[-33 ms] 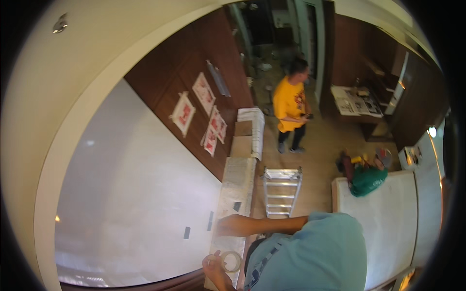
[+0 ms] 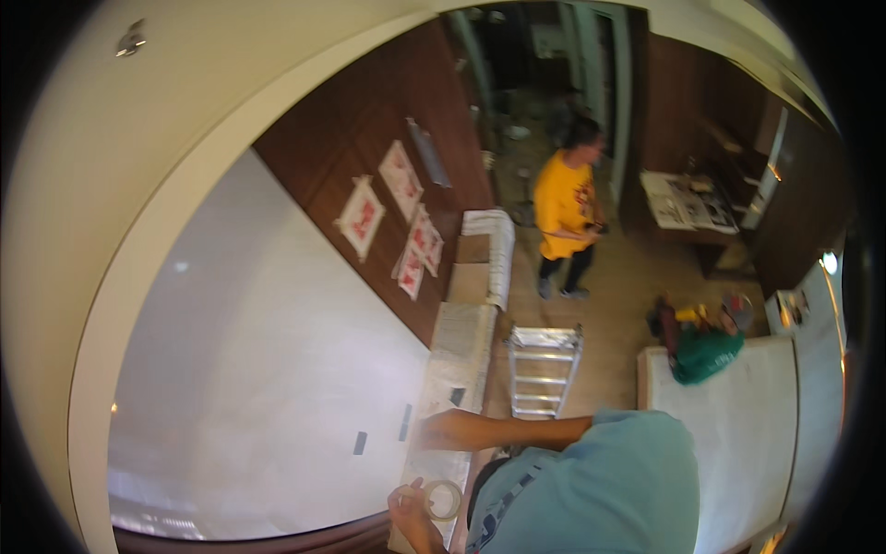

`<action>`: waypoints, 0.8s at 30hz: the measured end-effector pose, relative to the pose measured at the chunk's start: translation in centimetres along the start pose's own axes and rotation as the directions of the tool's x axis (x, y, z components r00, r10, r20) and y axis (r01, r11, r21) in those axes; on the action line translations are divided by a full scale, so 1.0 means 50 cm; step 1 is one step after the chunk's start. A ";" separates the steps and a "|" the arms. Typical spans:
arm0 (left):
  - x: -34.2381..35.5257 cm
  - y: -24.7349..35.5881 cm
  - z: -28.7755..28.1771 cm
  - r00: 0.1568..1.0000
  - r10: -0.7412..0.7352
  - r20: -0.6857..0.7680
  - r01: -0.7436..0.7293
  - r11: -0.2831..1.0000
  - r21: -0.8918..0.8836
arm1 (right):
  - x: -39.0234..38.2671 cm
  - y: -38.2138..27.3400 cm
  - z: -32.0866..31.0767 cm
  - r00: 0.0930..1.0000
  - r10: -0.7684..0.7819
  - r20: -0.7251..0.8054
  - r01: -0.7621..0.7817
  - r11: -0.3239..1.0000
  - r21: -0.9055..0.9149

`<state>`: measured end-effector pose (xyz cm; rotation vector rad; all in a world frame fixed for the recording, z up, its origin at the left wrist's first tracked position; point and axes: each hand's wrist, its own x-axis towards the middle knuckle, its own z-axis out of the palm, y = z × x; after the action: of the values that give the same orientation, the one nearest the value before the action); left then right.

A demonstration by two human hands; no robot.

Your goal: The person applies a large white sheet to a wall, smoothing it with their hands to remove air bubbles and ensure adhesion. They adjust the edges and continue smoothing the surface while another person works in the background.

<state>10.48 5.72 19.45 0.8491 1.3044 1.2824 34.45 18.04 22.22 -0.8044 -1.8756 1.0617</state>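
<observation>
My left hand (image 2: 411, 511) is closed on a pale roll of tape (image 2: 458, 504), held by one side of its ring over a long ledge (image 2: 461, 332) with a wrinkled light covering. Farther along that ledge lies my right hand (image 2: 446, 429), at the end of an outstretched arm. Its fingers are smeared, and I cannot make out whether they hold anything. Close to it on the ledge is a small dark grey patch (image 2: 458, 397). Two more grey patches, one (image 2: 405, 422) and another (image 2: 360, 443), sit on the large white panel (image 2: 268, 369) beside my hands.
Dark wooden doors (image 2: 369, 129) carry several taped red-printed sheets (image 2: 362, 218). An aluminium ladder (image 2: 544, 372) stands past my right arm. A person in yellow (image 2: 565, 203) stands beyond it; another in green (image 2: 706, 354) is low beside a white-topped platform (image 2: 738, 434).
The whole view has shifted slightly, so the room sits a little farther right and lower. Both hands keep their places on and over the ledge.
</observation>
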 end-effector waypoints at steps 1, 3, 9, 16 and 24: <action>0.004 -0.005 -0.007 0.999 0.004 0.038 -0.005 1.000 0.006 | -0.002 0.000 -0.003 1.000 0.011 -0.006 -0.011 1.000 -0.010; 0.023 -0.003 -0.009 0.995 0.033 0.093 -0.034 0.999 0.006 | 0.010 0.003 -0.028 0.996 0.071 0.060 -0.070 0.997 -0.020; -0.006 0.036 0.019 0.983 0.025 -0.180 -0.053 0.987 -0.151 | 0.031 -0.024 -0.031 0.989 0.143 0.035 -0.144 0.988 0.059; -0.042 0.042 0.011 0.966 0.019 -0.258 -0.073 0.977 -0.202 | 0.083 -0.055 -0.060 0.989 0.139 0.042 -0.141 0.989 0.044; -0.079 0.035 -0.048 0.939 0.011 -0.343 -0.050 0.993 -0.104 | 0.397 -0.248 -0.305 0.917 -0.375 -0.138 0.325 0.900 -0.290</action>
<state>8.51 1.72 21.60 0.5849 1.4775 1.5629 37.03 34.41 44.71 -0.6515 -1.9242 0.4988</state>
